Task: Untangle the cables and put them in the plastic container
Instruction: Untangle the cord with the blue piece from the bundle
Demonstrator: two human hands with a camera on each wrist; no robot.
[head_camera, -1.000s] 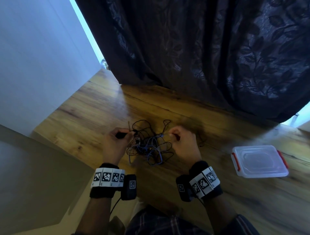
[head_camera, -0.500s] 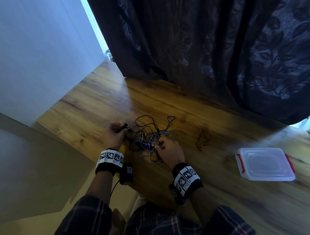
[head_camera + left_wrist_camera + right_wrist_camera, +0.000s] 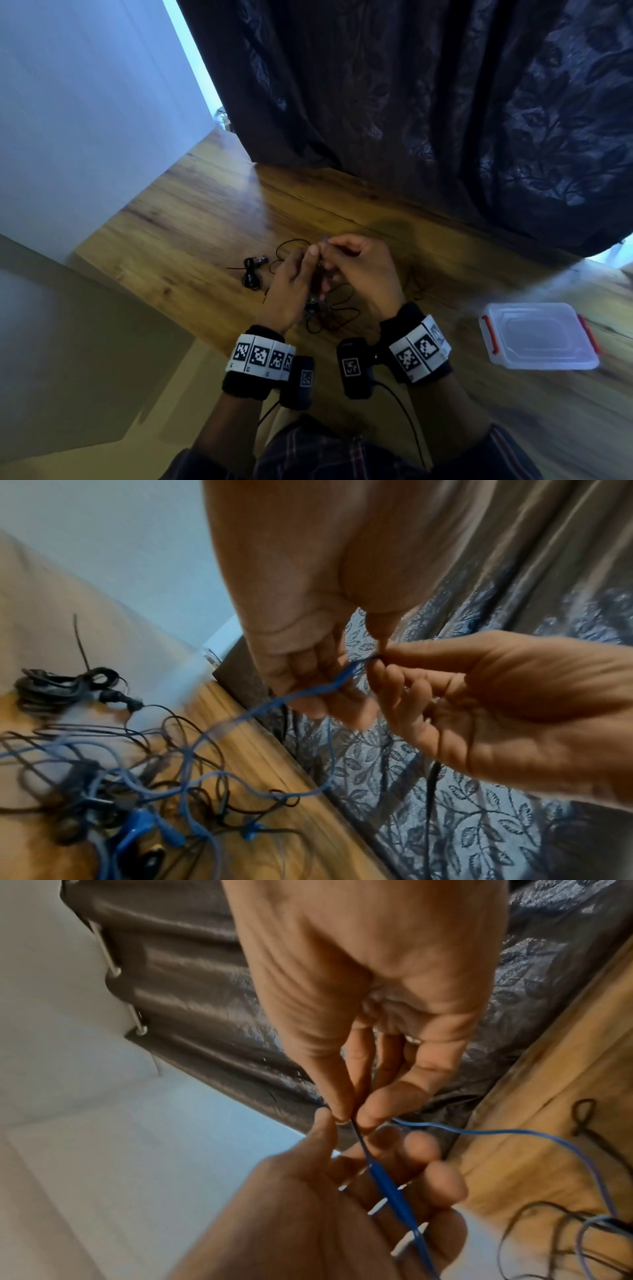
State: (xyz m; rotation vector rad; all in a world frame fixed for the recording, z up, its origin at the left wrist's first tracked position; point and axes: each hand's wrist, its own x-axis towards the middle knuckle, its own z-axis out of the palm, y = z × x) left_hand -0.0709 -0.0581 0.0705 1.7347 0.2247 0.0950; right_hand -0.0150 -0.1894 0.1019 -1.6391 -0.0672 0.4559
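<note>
A tangle of blue and black cables [image 3: 329,313] [image 3: 143,785] lies on the wooden table under my raised hands. My right hand [image 3: 330,245] [image 3: 352,1121] pinches the blue cable [image 3: 308,693] [image 3: 390,1194] between thumb and forefinger. My left hand [image 3: 310,257] [image 3: 329,674] meets it fingertip to fingertip, with the same blue cable running through its curled fingers. The blue strand hangs from both hands down into the tangle. The clear plastic container [image 3: 537,337] with red clips sits at the right, lid on.
A coiled black cable [image 3: 251,272] [image 3: 61,688] lies apart, left of the tangle. Another thin black cable [image 3: 416,284] [image 3: 582,1118] lies to the right. A dark curtain [image 3: 411,120] hangs along the table's far edge, a white wall [image 3: 85,102] stands at the left.
Both hands rose off the tangle and came together above it, lifting the blue cable. The left hand let go of the black coiled cable, which now lies at the left.
</note>
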